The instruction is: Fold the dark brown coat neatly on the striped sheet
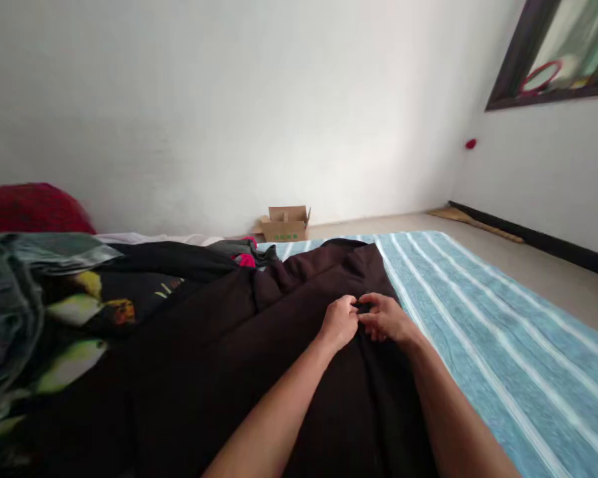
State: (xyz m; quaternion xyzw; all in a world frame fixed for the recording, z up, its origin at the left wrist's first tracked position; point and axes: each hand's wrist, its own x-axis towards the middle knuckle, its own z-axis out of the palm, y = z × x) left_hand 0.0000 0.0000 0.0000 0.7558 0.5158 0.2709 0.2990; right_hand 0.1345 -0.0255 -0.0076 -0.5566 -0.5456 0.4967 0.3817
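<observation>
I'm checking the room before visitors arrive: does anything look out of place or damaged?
I see no spill or damage. The clothes at the left look jumbled, overlapping untidily beside the spread dark garment. The cardboard box near the wall stands open, flaps loose.

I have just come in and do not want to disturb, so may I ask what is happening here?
A person's left hand and right hand meet on a large dark cloth, apparently pinching a small part of it. The cloth lies partly over a blue striped sheet. Other fabrics are heaped at the left, and an open cardboard box stands beyond.
</observation>
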